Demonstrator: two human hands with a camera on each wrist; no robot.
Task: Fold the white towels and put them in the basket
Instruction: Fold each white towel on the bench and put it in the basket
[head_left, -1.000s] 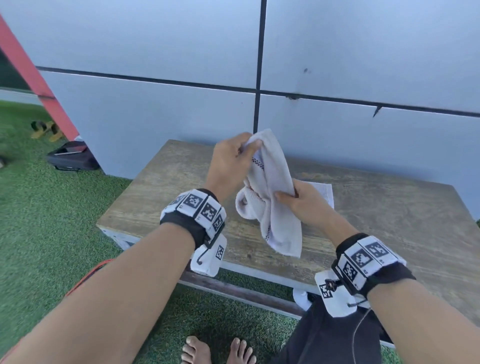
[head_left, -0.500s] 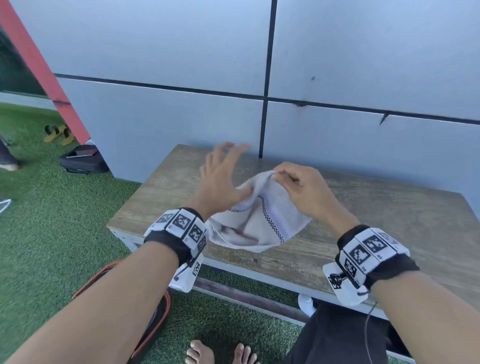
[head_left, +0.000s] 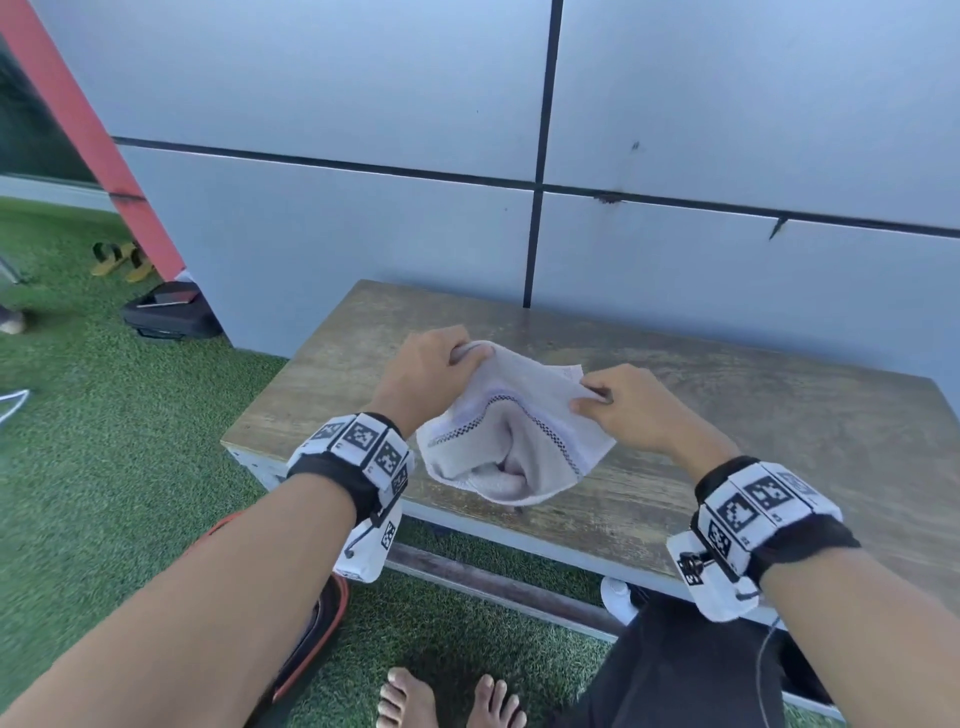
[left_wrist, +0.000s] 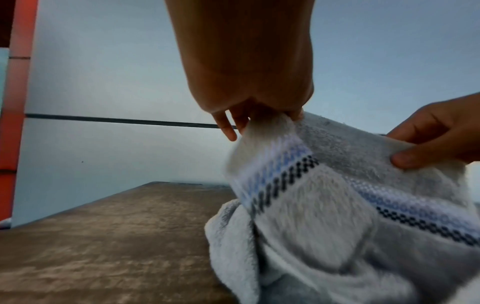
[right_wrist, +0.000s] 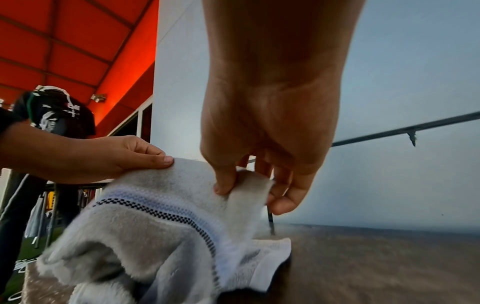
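A white towel (head_left: 511, 441) with a blue and black checked band hangs bunched between both hands, just above the wooden table (head_left: 779, 415). My left hand (head_left: 431, 374) pinches its upper left corner; the same grip shows in the left wrist view on the towel (left_wrist: 324, 205) under my left hand (left_wrist: 259, 115). My right hand (head_left: 618, 410) pinches the upper right corner, thumb on top in the right wrist view, right hand (right_wrist: 244, 185), towel (right_wrist: 161, 226). A second white towel (right_wrist: 270, 259) lies flat on the table beneath. A basket rim (head_left: 317, 613), black with orange edge, stands on the grass below my left arm.
A grey panelled wall (head_left: 675, 260) rises straight behind the table. Green artificial grass (head_left: 104, 467) covers the ground at left, with a black case (head_left: 166, 312) and sandals (head_left: 119, 257) further back. My bare feet (head_left: 447, 701) stand at the table's near edge.
My left hand, spread open half a second ago, has now taken hold of the towel's left corner. The two hands have moved apart and the towel is stretched wider between them.
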